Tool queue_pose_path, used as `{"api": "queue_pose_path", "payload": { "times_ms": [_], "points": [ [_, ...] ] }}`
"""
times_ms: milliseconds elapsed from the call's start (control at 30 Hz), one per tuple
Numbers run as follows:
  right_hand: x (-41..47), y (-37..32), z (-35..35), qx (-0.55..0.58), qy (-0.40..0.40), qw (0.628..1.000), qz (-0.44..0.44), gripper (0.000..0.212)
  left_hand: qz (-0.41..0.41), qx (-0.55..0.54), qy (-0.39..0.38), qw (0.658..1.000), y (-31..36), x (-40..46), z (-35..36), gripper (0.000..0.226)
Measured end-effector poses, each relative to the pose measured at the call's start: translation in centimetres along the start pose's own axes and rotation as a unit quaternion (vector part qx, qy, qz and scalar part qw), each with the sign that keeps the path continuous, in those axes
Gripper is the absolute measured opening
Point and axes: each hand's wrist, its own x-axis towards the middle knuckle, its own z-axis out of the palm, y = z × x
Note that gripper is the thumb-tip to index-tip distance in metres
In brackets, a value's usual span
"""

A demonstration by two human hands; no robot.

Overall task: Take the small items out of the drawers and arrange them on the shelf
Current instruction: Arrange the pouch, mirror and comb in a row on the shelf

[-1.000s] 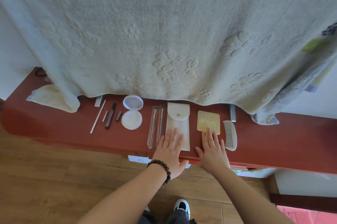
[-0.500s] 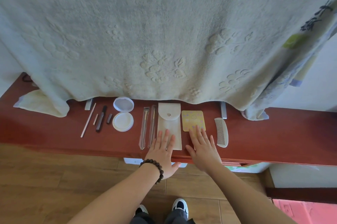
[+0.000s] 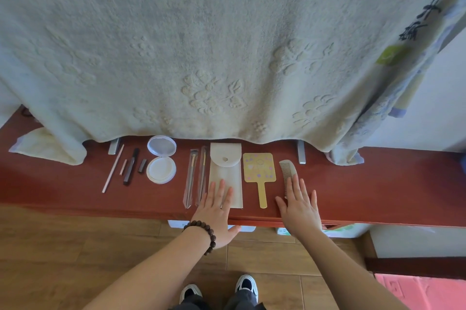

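2 flat hands resting on a red shelf (image 3: 378, 188) lined with small items.

The left hand (image 3: 216, 211), wearing a bead bracelet (image 3: 204, 231), is lying palm down with fingers spread and released, its fingertips covering the near end of the white pouch (image 3: 225, 173). The right hand (image 3: 300, 206) is also lying flat and grasping nothing, fingers touching the near end of the comb (image 3: 287, 171). Between pouch and comb, the yellow hand mirror (image 3: 259, 171) is lying untouched. Left of the pouch, 2 wrapped brushes (image 3: 195, 178) are lying side by side, then an opened round compact (image 3: 161, 162), then several thin sticks (image 3: 126, 165). A pale blanket (image 3: 201, 44) is hanging over the shelf's back edge.
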Motion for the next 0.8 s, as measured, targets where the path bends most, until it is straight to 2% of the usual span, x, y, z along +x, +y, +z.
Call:
{"api": "queue_pose_path", "payload": {
  "times_ms": [200, 367, 467, 633, 800],
  "points": [
    [0.7, -0.9, -0.2, 0.018, -0.013, 1.000, 0.008, 0.068, -0.006, -0.019, 0.028, 0.999, 0.5, -0.1, -0.1, 0.085],
    [-0.2, -2.8, -0.4, 0.055, 0.045, 0.997, -0.002, 0.071, -0.024, -0.097, 0.134, 0.986, -0.3, -1.1, -1.0, 0.061],
    [-2.0, -7.0, -0.1, 0.085, 0.065, 0.993, -0.056, 0.074, -0.056, -0.109, 0.200, 0.972, -2.8, -2.6, -1.1, 0.056],
    [-3.3, -16.4, 1.3, 0.112, 0.035, 0.984, -0.135, 0.079, -0.125, -0.112, 0.271, 0.948, -10.0, -4.5, -0.6, 0.052],
    [-1.9, -25.6, 2.6, 0.160, 0.034, 0.976, -0.145, 0.084, -0.140, -0.117, 0.262, 0.948, -18.3, -7.1, -0.1, 0.058]
  ]
}}
